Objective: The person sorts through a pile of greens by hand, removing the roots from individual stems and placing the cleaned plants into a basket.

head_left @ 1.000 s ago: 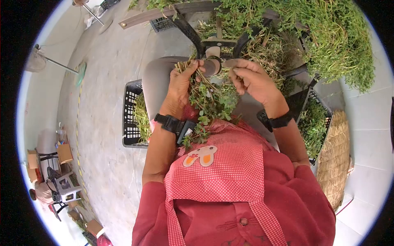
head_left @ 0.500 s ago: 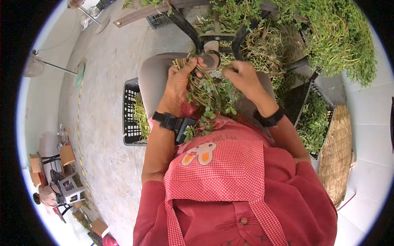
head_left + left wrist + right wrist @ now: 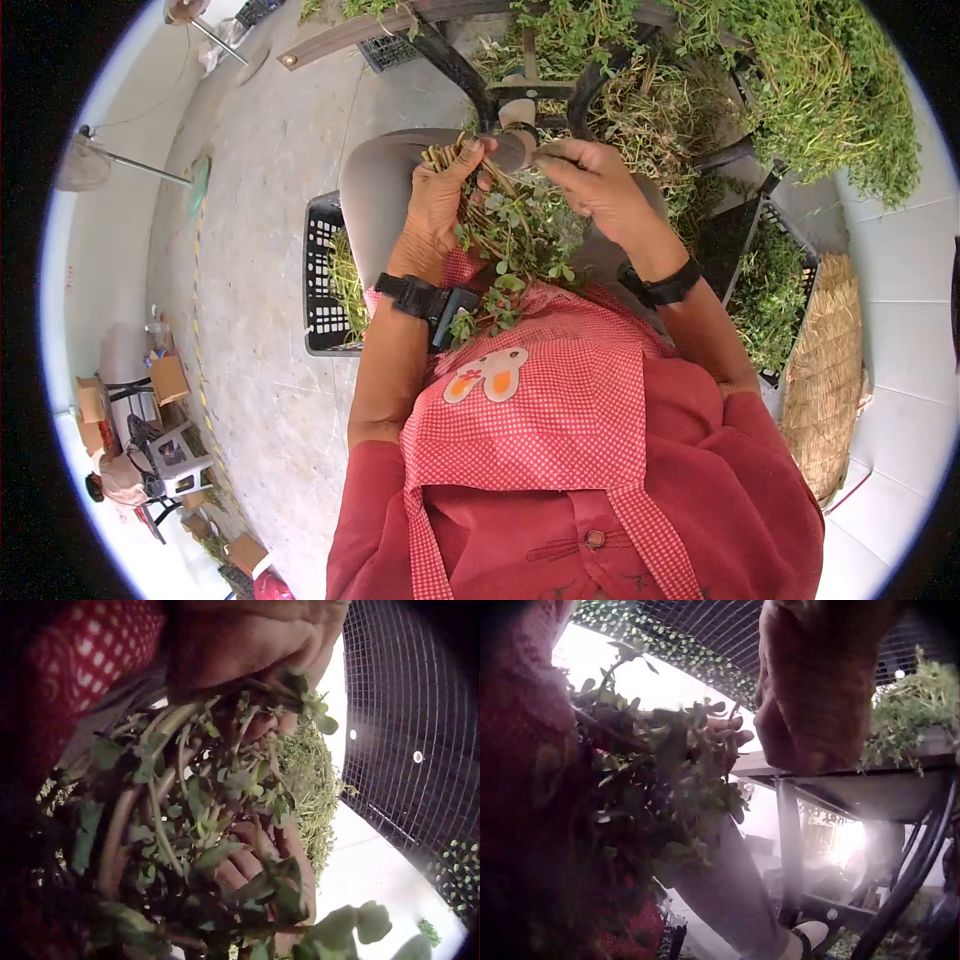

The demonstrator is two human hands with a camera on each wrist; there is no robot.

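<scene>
My left hand [image 3: 438, 195] grips a bunch of leafy green stems [image 3: 510, 230], its thumb across the cut ends, which poke up above the fist. Thick stems and small rounded leaves [image 3: 240, 780] show up close in the left wrist view. The leafy ends hang down over the checked apron [image 3: 530, 400]. My right hand [image 3: 605, 200] is held just right of the bunch, thumb and forefinger reaching toward the stems, with nothing plain to see between them. In the right wrist view the right hand [image 3: 814, 690] shows from its back, its fingertips hidden.
A table [image 3: 340, 42] ahead carries heaped greens [image 3: 820, 90], overhanging its right side. Stems lie heaped on the floor beneath it. Black crates stand left [image 3: 325, 300] and right [image 3: 770, 300], both holding greens. A straw mat [image 3: 825, 380] leans at the right.
My right hand swung in toward the bunch, then drew slightly back to the right with its fingers straighter. My left hand keeps its hold on the stems in nearly the same place.
</scene>
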